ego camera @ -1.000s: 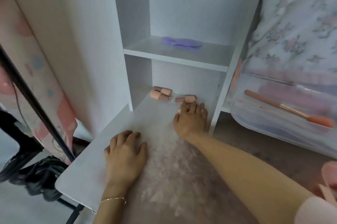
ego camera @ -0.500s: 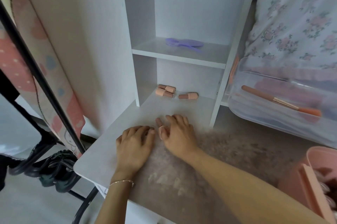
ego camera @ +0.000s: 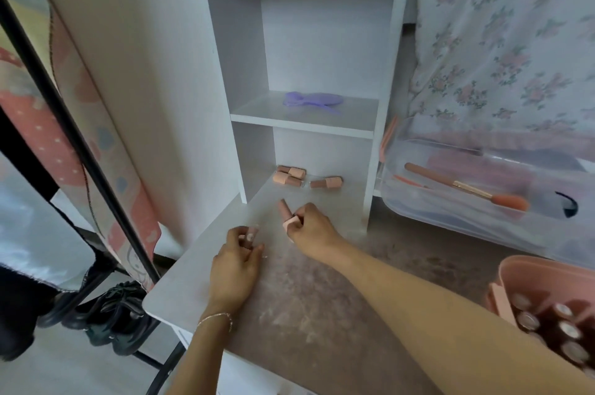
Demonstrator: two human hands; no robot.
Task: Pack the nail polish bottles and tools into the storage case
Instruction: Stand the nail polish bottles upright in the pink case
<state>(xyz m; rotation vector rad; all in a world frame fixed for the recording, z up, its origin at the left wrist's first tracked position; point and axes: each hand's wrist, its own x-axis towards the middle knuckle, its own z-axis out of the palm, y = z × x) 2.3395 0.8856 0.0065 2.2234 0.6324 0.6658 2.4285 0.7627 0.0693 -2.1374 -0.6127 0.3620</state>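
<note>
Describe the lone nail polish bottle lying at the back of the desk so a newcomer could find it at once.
Start at the white shelf unit on the desk and look into its lowest opening. Three pink bottles lie on their sides there: a pair of bottles on the left, touching each other, and the single bottle to their right. It lies apart from the pair, its paler cap pointing right.

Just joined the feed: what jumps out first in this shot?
The right hand pinches a pink nail polish bottle over the white desk, beside the left hand. Three more pink bottles lie in the bottom cubby behind. At lower right, a pink storage case holds upright bottles.
</note>
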